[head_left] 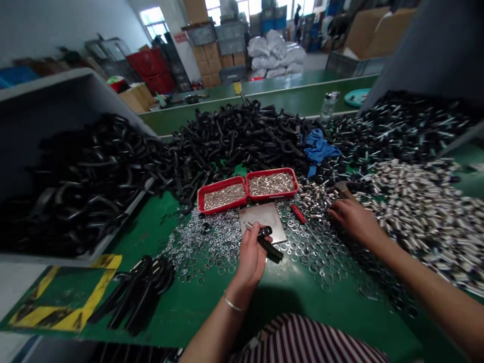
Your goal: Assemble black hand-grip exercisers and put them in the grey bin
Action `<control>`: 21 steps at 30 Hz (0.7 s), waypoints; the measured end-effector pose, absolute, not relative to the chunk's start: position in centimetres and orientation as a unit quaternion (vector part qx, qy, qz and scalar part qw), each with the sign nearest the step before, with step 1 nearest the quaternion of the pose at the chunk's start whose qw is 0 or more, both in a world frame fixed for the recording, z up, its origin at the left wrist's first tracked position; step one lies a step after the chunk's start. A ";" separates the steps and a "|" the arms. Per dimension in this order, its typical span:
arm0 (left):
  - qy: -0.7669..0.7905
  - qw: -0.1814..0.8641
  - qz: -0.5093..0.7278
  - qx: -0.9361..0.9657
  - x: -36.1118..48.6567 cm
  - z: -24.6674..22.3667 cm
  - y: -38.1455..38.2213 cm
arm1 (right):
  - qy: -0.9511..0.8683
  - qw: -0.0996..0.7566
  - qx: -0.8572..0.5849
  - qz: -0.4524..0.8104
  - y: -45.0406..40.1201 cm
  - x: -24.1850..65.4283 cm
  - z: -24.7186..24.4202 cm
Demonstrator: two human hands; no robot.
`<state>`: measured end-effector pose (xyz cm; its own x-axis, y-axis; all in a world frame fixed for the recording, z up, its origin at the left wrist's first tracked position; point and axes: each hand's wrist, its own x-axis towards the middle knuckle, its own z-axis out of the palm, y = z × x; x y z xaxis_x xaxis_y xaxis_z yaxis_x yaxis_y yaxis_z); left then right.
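Note:
My left hand (251, 254) is closed around a black plastic handle (271, 248), held tilted above a flat metal plate (266, 218). A thin shiny metal pin (247, 225) sticks out beside the thumb of that hand. My right hand (350, 217) is off to the right, at the edge of a heap of small metal sleeves (321, 195). Its fingers are curled downward, and what they hold, if anything, is hidden. Just beyond its knuckles lies a hammer (343, 188). A red tool handle (298, 214) rests beside the plate.
Two red trays (222, 196) of small metal pins stand behind the plate. Loose washers and rings (215, 239) surround it. Black handles (242, 131) are piled at the back, with a blue cloth (319, 146). A grey bin (124, 222) stands left; finished-looking black pieces (141, 292) lie front left.

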<state>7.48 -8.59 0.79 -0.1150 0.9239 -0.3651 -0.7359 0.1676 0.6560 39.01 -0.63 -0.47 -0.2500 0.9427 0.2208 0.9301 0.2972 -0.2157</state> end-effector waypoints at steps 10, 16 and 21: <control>0.387 0.666 0.617 0.160 7.8 0.8 -8.4 | -0.591 0.381 -0.460 0.543 -5.6 25.3 4.0; 0.378 0.667 0.613 0.190 7.7 1.0 -9.1 | -0.504 0.386 -0.412 0.654 -6.2 22.5 3.0; 0.379 0.670 0.607 0.194 7.6 0.4 -9.5 | -0.373 0.395 -0.338 0.769 -6.8 21.8 1.3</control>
